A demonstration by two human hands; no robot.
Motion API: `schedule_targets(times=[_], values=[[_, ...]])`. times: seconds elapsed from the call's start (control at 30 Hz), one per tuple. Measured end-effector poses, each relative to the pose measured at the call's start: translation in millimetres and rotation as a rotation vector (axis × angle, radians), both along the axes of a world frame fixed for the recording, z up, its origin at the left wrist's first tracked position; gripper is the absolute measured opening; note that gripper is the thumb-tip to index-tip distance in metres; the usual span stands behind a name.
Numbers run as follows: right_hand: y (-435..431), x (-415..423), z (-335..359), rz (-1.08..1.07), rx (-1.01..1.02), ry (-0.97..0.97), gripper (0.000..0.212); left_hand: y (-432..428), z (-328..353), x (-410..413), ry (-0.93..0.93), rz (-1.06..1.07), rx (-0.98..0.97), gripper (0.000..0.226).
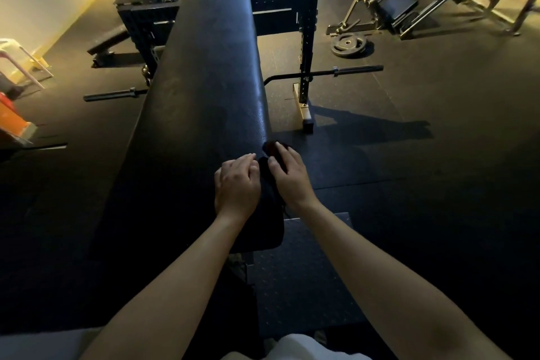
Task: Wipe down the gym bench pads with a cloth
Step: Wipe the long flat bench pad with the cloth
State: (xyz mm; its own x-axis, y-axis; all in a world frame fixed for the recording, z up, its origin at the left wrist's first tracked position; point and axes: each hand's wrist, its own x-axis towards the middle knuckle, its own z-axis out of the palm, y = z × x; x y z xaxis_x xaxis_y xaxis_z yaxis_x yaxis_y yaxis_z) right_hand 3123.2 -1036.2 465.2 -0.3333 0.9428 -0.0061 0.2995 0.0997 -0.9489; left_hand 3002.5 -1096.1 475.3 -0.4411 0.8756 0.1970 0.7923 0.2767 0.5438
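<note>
Your right hand (287, 175) curls its fingers over the dark cloth (270, 149), which is bunched at the right edge of the bench pad (204, 90), just below the frame's centre. Your left hand (236, 181) rests beside it with fingers bent; whether it grips the cloth, I cannot tell. Faint streaks further up the pad suggest some wiping is done, but the near end probably still needs it.

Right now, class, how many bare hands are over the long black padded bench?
2. The left hand rests on the bench pad near its right edge; the right hand beside it grips a dark cloth. None hidden.
</note>
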Motion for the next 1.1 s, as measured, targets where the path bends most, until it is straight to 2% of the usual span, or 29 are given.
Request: schedule_targets(times=[0.07,0.2,0.37,0.57,0.83,1.1], values=[[6.0,-14.1,1.1,0.038,-0.037,0.029,0.044,-1.2,-0.2,-0.2,-0.002,-0.005,-0.004,0.051],[-11.6,-4.1,-10.4,0.029,0.026,-0.019,0.036,-2.2,-0.3,0.3,-0.012,0.001,0.0,0.049],[-34.8,1.0,-20.1,0.031,0.089,-0.088,0.04,-0.1,-2.5,1.7,0.001,0.013,-0.017,0.042],[12.0,-23.9,-9.5,0.015,-0.038,-0.089,0.042,6.8,-5.0,-3.9,-0.014,0.028,-0.082,0.046],[51.4,-46.5,-6.9,-0.002,-0.007,-0.1,0.04,25.4,-3.1,-7.5,0.052,0.046,-0.145,0.049],[114.7,-65.0,-9.9,0.079,-0.012,-0.042,0.039,84.9,-4.2,-9.3,0.054,0.148,-0.183,0.05]])
